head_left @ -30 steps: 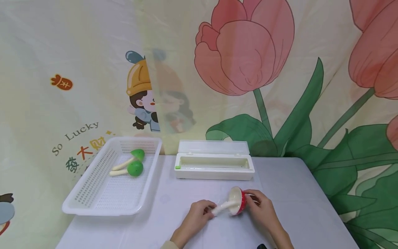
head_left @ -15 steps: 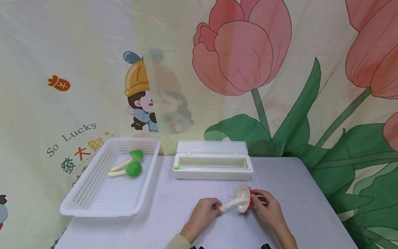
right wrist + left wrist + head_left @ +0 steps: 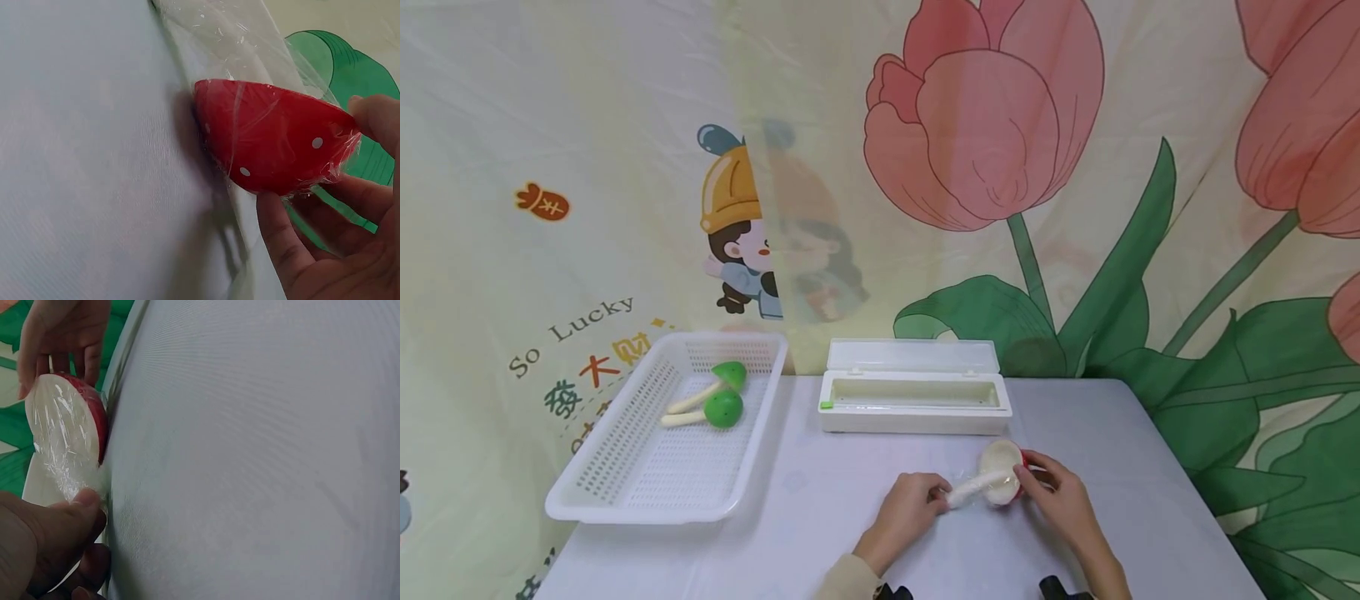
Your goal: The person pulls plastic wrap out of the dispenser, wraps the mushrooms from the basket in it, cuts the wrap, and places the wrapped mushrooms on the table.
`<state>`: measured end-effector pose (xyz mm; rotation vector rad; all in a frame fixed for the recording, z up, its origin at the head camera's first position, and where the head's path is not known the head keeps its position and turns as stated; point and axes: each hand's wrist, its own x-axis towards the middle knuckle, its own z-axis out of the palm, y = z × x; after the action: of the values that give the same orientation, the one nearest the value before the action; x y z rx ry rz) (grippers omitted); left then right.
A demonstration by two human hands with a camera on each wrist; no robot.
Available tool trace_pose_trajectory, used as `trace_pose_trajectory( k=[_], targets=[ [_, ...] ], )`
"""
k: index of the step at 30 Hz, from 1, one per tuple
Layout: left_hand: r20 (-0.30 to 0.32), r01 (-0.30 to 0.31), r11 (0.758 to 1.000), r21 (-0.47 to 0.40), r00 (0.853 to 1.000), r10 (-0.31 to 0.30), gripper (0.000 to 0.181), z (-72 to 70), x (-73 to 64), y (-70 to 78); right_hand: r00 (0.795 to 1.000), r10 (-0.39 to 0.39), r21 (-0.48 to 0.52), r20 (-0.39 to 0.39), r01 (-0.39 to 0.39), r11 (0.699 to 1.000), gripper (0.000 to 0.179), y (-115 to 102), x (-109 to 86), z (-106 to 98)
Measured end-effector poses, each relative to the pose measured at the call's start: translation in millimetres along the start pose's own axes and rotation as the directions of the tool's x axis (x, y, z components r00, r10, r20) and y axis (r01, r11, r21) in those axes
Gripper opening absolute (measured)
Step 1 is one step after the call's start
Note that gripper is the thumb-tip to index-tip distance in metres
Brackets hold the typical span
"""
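A toy mushroom (image 3: 997,462) with a cream stem lies across the near part of the table, its pale underside facing me. Its red cap (image 3: 269,137) has white dots. Clear plastic film (image 3: 65,434) is wrapped over the underside and round the cap, wrinkled and shiny. My left hand (image 3: 908,510) pinches the stem's free end, with the thumb pressing on the film there. On the other side, my right hand (image 3: 1060,498) holds the cap at its edge between thumb and fingers. The stem's tip is hidden in the left fingers.
A white perforated basket (image 3: 751,454) at the left holds two green-capped toy mushrooms (image 3: 724,409). Behind my hands a long white box (image 3: 917,422) stands with its clear lid raised. The white-covered table (image 3: 820,533) ends at a printed curtain (image 3: 820,167).
Both hands and the mushroom have shifted to the right. The cap has turned so its pale underside faces me more, and less red shows. The basket and box stay in place.
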<state>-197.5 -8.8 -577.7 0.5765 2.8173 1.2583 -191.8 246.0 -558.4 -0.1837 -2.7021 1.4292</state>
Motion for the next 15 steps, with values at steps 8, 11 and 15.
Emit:
trace_pose_trajectory(
  k=[8, 11, 15],
  targets=[
    [-0.004, -0.001, 1.000, 0.022, 1.000, 0.001, 0.017, 10.2, 8.5, 8.0, 0.999, 0.018, 0.008, 0.027, -0.018, 1.000, 0.063, 9.0, 4.9, -8.9],
    [-0.003, -0.007, 1.000, 0.029, 1.000, 0.007, 0.016, 14.5, 12.6, 12.0, 1.000, 0.020, 0.003, 0.017, -0.020, 1.000, 0.066, 12.8, 6.4, -12.0],
    [-0.003, -0.001, 1.000, 0.023, 1.000, 0.001, 0.015, 18.6, 16.4, 17.6, 1.000, 0.016, -0.006, -0.006, -0.016, 1.000, 0.068, 16.8, 9.0, -14.8]
  ],
)
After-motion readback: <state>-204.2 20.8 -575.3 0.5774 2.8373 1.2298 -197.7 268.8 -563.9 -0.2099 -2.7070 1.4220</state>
